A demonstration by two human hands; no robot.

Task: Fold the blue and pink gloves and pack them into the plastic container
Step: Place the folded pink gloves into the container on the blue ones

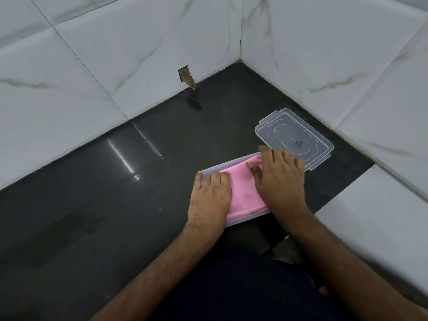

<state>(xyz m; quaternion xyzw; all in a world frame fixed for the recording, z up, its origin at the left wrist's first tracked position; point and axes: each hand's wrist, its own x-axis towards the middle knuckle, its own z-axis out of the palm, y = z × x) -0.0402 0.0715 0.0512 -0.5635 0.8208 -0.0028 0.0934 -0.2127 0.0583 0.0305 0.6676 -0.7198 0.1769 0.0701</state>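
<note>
Dark clothing (231, 286) at the bottom edge, closest of all, with two bare forearms reaching forward from either side of it.

Beyond that, black polished tabletop (92, 205), glossy with streaks of reflected light, bounded at the back and right by white marble-look wall tiles (115, 54) that meet in a corner at the upper right. Small chipped hole (186, 76) in the tile just above the tabletop's back edge. Pale ledge (375, 223) along the tabletop's right edge.

Clear plastic container (240, 220) toward the tabletop's right side, well forward of the back corner, lying slantwise. Inside it, folded pink glove (240, 188), filling most of the visible interior. No blue glove to be seen; possibly beneath the pink, cannot tell.

Clear lid (298, 133) flat on the tabletop just behind the container, toward the back right corner, its near edge partly hidden by the right hand.

Left hand (209, 198) flat, fingers spread, pressing down on the container's left end and the pink glove's edge, thumb at the rim. Not closed around anything.

Right hand (281, 179) likewise flat and spread over the container's right end, fingertips on the pink glove, grip unclenched, holding nothing.
</note>
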